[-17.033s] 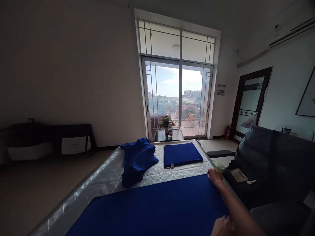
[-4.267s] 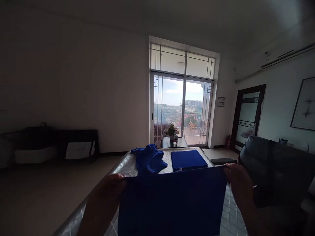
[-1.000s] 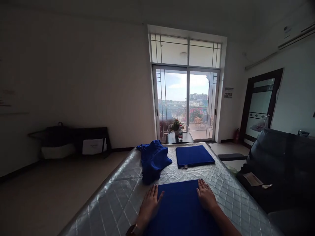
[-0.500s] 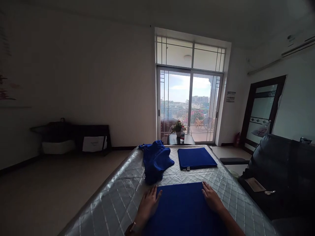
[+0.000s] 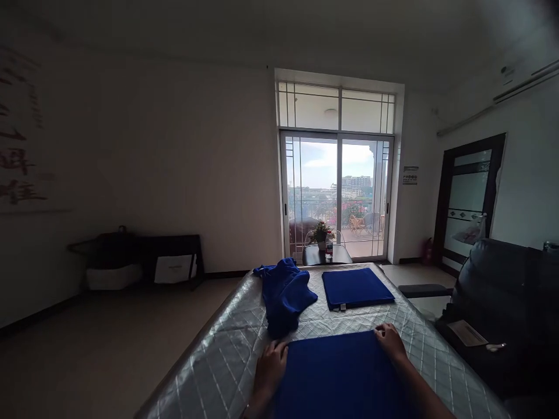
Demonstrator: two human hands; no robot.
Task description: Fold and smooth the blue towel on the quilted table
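A blue cloth (image 5: 332,372) lies flat and smooth before me, its near part running out at the bottom of the view. My left hand (image 5: 271,366) is at its far left corner, fingers curled onto the edge. At the far right corner, my right hand (image 5: 392,343) has its fingers bent and closed on the fabric. Beyond the left hand is a crumpled blue cloth (image 5: 288,295). A neatly folded blue cloth (image 5: 358,288) with small white tags on its near edge rests farther back on the right.
Everything blue lies on a table with a silver quilted cover (image 5: 209,361). A black armchair (image 5: 493,297) stands on the right, holding a brown card (image 5: 467,333). Past the far edge are a small dark table (image 5: 312,256), a potted plant (image 5: 321,234) and a bottle (image 5: 329,247).
Both hands went from lying flat with fingers stretched to curled fingers at the cloth's far corners. My right hand shifted slightly right. The whole view tilted up a little.
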